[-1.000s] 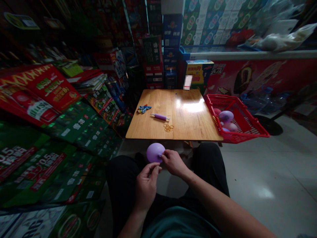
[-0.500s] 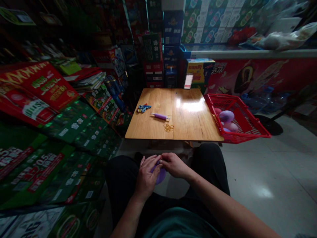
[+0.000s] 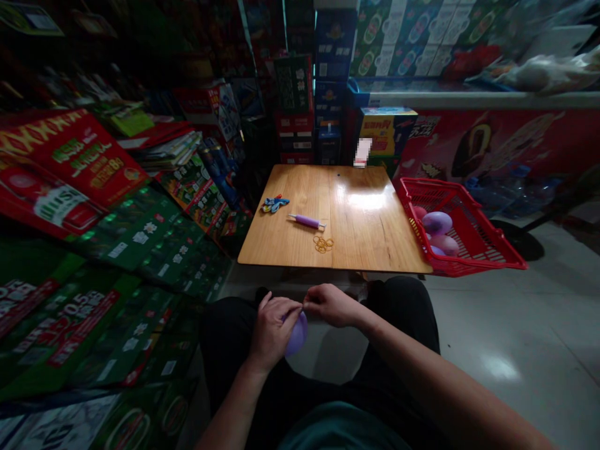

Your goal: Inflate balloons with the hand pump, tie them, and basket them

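My left hand (image 3: 272,328) cups a small inflated purple balloon (image 3: 298,334) over my lap, just below the wooden table's (image 3: 356,237) near edge. My right hand (image 3: 330,304) pinches the balloon's neck at the top, fingertips touching those of my left hand. Most of the balloon is hidden behind my left hand. On the table lie a purple hand pump (image 3: 305,221), several yellow rubber bands (image 3: 323,244) and a bunch of uninflated balloons (image 3: 274,204).
A red plastic basket (image 3: 473,240) holding purple and pink inflated balloons stands at the table's right side. Stacked cartons and printed boxes crowd the left (image 3: 117,206) and back. A counter (image 3: 469,100) runs along the right rear. Pale floor lies to the right.
A second ago the balloon was held up in plain view; it has been lowered to my lap and my left hand has wrapped around it. Both hands now meet at its neck.
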{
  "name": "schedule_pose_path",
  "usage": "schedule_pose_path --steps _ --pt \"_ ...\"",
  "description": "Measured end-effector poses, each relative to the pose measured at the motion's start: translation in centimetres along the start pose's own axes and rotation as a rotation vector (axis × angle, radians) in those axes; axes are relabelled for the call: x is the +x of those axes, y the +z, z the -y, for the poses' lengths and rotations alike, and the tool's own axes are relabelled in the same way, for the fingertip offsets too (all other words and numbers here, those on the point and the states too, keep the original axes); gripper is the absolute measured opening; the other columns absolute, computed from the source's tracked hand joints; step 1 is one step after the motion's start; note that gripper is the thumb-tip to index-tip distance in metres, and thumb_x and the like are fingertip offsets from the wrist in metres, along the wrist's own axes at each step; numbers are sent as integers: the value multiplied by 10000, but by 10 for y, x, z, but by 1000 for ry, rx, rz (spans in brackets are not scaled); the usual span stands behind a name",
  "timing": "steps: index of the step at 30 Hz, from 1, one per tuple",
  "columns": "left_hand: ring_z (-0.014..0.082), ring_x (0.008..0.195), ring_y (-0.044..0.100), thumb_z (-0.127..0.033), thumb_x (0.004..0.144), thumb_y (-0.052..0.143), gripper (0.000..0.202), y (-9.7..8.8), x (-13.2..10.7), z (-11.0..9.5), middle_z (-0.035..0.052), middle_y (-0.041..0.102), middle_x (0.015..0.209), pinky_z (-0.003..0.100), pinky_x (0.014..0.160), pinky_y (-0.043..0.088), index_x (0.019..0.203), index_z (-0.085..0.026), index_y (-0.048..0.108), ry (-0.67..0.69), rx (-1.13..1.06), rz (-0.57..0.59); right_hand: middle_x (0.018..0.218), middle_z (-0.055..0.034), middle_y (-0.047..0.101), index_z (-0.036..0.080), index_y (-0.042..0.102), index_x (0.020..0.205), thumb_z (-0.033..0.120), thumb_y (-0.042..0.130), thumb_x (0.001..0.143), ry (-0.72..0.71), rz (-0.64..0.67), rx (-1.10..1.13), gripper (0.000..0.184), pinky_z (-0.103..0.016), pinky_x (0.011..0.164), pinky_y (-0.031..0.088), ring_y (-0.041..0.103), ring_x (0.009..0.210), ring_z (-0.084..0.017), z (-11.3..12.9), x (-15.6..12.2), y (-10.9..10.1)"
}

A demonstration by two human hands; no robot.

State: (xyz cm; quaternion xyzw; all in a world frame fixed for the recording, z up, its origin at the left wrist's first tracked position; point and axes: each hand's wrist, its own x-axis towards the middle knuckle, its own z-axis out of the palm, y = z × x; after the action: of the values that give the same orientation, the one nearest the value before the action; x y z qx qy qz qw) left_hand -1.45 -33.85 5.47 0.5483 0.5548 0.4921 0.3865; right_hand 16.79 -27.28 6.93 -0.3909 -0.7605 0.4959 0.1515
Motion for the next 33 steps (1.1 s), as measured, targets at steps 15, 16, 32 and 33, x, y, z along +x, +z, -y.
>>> schedule_pose_path --steps 15,16,32,33 --pt "210 803 665 -271 778 725 71 -31 64 -1 29 748 831 410 1136 267 804 -262 791 -13 62 -153 1116 -182 648 111 720 1004 178 557 886 185 -336 -543 212 -271 766 399 616 935 -226 -64 129 -101" --pt "210 803 665 -273 776 728 69 -31 68 -2 31 746 826 402 1121 293 799 -258 791 -12 62 -160 1144 -180 637 117 719 1015 178 565 882 185 -332 -557 212 -274 769 399 615 938 -228 -68 133 -103" --pt "204 780 655 -414 776 727 259 4 138 -21 83 739 836 282 702 481 870 -175 767 -126 -16 -149 791 -78 649 134 647 808 225 522 861 187 -516 -115 165 -250 658 382 563 732 -157 -100 143 -139" --pt "200 765 650 -421 771 731 274 7 153 -22 88 737 832 279 688 478 867 -167 764 -134 -34 -119 739 -56 625 140 633 800 259 518 863 185 -517 -49 177 -243 615 378 542 672 -143 -100 142 -141"
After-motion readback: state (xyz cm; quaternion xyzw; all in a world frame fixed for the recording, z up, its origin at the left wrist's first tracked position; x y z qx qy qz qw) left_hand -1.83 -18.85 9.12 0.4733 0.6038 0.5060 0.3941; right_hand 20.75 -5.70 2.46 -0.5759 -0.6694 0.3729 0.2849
